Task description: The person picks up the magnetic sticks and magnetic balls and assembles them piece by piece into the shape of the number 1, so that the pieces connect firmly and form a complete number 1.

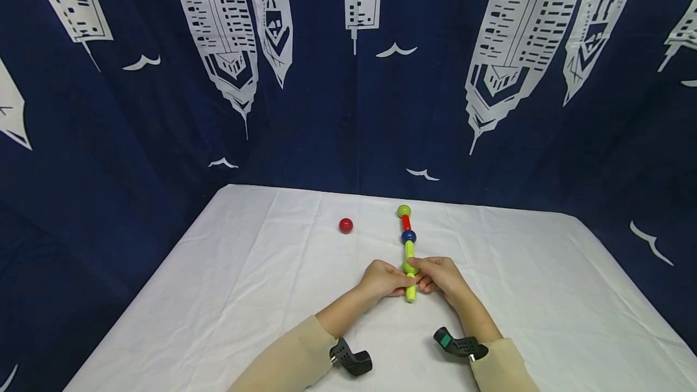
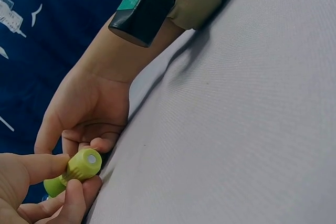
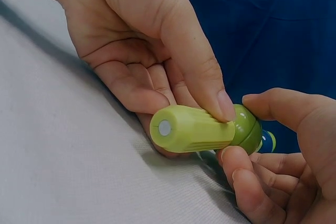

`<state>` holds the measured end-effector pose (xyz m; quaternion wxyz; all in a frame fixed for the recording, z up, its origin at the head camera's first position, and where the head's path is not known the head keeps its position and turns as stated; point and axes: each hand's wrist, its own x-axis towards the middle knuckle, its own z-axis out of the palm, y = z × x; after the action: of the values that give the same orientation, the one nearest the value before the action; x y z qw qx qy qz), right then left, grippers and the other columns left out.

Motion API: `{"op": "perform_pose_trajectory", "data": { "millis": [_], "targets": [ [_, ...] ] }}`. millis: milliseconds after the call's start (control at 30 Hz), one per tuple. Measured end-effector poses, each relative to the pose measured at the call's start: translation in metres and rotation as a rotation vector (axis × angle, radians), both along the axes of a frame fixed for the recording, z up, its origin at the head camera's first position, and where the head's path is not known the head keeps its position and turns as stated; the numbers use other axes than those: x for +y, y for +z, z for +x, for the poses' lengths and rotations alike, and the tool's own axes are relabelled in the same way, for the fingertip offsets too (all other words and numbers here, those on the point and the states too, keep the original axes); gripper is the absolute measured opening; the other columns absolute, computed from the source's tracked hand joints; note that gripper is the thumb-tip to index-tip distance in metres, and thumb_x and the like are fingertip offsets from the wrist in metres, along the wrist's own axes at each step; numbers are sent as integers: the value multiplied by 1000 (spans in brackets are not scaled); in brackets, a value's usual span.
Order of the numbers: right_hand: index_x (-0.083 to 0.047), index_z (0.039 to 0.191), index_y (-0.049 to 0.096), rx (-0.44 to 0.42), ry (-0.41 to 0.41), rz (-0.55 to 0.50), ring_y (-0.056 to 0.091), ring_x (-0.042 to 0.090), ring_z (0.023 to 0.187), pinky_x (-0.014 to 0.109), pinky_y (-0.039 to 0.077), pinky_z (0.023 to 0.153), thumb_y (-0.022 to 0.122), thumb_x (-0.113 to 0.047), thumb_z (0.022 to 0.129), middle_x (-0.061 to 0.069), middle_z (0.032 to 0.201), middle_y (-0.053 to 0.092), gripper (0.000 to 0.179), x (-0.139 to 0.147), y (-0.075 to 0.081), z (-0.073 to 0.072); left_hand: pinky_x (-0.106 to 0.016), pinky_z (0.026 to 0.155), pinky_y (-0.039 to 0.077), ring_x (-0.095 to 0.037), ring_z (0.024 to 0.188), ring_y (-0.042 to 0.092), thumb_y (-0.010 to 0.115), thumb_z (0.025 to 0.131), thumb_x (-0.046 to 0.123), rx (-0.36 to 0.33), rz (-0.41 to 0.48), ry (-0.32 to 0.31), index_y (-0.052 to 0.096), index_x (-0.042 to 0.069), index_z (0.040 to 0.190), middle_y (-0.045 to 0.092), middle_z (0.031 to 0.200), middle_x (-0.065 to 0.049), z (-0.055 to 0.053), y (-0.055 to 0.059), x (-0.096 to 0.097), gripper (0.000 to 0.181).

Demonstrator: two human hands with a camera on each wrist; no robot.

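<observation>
A straight chain of magnetic rods and balls lies on the white cloth, pointing away from me. From its far end come a green ball (image 1: 404,210), a red rod (image 1: 406,222), a dark blue ball (image 1: 408,236), a yellow-green rod (image 1: 409,249), another green ball (image 3: 244,129) and a near yellow-green rod (image 3: 191,129). My left hand (image 1: 382,279) pinches the near rod between thumb and fingers, close to the ball. Touching it from the right, my right hand (image 1: 443,277) pinches that green ball. The near rod's free end shows a round grey tip.
A loose red ball (image 1: 345,225) lies on the white tablecloth (image 1: 272,259), left of the chain's far end. Behind the table hangs a dark blue curtain (image 1: 327,120) with white building prints. Each wrist wears a black camera mount (image 1: 354,360).
</observation>
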<state>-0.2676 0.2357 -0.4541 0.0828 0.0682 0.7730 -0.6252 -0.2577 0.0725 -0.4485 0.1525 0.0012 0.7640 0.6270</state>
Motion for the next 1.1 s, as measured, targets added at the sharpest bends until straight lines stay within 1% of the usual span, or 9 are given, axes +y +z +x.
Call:
{"op": "perform_pose_trajectory", "data": {
  "millis": [233,433,700,1100],
  "targets": [
    [6,92,69,21,19,-15,52,6,45,17,46,44,68,-24,90,0,58,59,30,0,-1,2,-17,54,52,-3,53,58,81,79,8,17,31,-10,72,-2,78,65,65,-1,0,-2,0,14],
    [6,91,69,23,16,-17,52,5,44,16,45,44,69,-24,90,0,57,59,30,0,-1,2,-19,58,54,-4,57,61,81,80,9,4,18,-5,71,-1,78,67,69,-2,0,-2,1,14],
    [6,92,69,20,18,-28,52,5,45,16,45,44,69,-24,90,0,57,60,30,0,-1,2,-19,58,54,-4,57,61,81,80,9,11,20,-10,72,-2,78,67,70,-2,1,-2,0,13],
    [7,93,69,20,12,-9,52,5,44,17,45,44,69,-25,90,0,57,59,32,-1,-1,2,-18,58,54,-3,57,61,81,80,9,14,18,-6,72,-1,78,67,70,-1,0,-4,0,13]
  ]
}}
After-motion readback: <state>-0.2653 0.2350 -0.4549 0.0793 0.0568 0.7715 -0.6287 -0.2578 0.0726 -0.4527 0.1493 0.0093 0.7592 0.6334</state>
